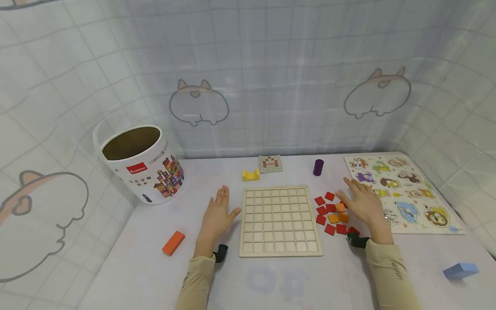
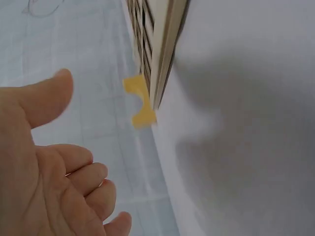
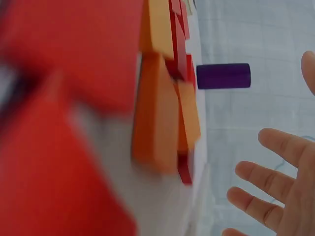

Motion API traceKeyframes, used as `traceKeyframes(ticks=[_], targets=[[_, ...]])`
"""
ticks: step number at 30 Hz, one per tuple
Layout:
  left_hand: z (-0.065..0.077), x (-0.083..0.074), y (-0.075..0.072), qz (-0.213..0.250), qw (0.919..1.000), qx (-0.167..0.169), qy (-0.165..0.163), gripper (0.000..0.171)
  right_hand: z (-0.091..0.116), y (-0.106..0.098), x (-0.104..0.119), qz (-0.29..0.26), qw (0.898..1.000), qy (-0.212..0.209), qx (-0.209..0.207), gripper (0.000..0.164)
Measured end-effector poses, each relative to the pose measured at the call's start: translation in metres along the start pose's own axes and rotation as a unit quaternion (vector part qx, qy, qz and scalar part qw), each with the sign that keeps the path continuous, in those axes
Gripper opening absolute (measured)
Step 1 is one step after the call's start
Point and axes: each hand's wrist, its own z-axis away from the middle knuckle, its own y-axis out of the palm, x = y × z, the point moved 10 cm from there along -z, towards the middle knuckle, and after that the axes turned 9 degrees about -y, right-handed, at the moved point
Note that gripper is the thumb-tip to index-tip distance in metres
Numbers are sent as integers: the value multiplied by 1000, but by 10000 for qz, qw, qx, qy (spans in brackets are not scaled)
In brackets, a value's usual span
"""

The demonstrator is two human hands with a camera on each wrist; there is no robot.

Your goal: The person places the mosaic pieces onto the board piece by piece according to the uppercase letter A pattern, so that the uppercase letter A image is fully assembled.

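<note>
A square wooden grid board with bare cells lies in the middle of the table. To its left, my left hand holds nothing, its fingers extended and thumb spread. My right hand hovers with spread fingers above the right side of a cluster of small tiles, also holding nothing. Red tiles and orange tiles lie loosely between the board and that hand. In the right wrist view, an orange tile and several red ones show close up, beyond them a purple cylinder.
Behind the board are a yellow arched block and a small pattern card. A white bucket stands back left, an orange block before it. An animal puzzle board lies at right, a blue block near the front right.
</note>
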Motion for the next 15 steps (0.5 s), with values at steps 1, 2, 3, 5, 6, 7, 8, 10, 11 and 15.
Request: traceKeyframes(ticks=[1, 2, 3, 5, 6, 7, 8, 10, 11, 15], targets=[[0, -3, 3, 22, 10000, 75, 52, 83, -3, 1, 0, -41, 10000, 17, -3, 78], [0, -6, 6, 69, 9998, 135, 92, 82, -5, 3, 1, -99, 9999, 21, -9, 78], [0, -9, 8, 107, 9997, 190, 138, 80, -8, 5, 1, -160, 9999, 26, -17, 77], [1, -14, 14, 155, 9992, 300, 206, 77, -13, 8, 0, -333, 9994, 62, -5, 77], [1, -16, 16, 176, 9990, 350, 231, 76, -15, 10, -1, -453, 9989, 69, -8, 76], [2, -18, 18, 252, 9985, 418, 247, 75, -17, 12, -2, -606, 9981, 85, -22, 75], [2, -20, 20, 298, 9980, 483, 263, 73, -19, 14, -3, -791, 9968, 97, -37, 73], [3, -22, 26, 386, 9969, 630, 276, 71, -22, 18, -5, -1142, 9934, 103, -87, 67], [3, -23, 28, 435, 9961, 725, 270, 70, -23, 20, -7, -1306, 9913, 105, -109, 64], [6, -26, 42, 625, 9913, 1124, 272, 65, -24, 30, -12, -1670, 9858, 133, -113, 52]])
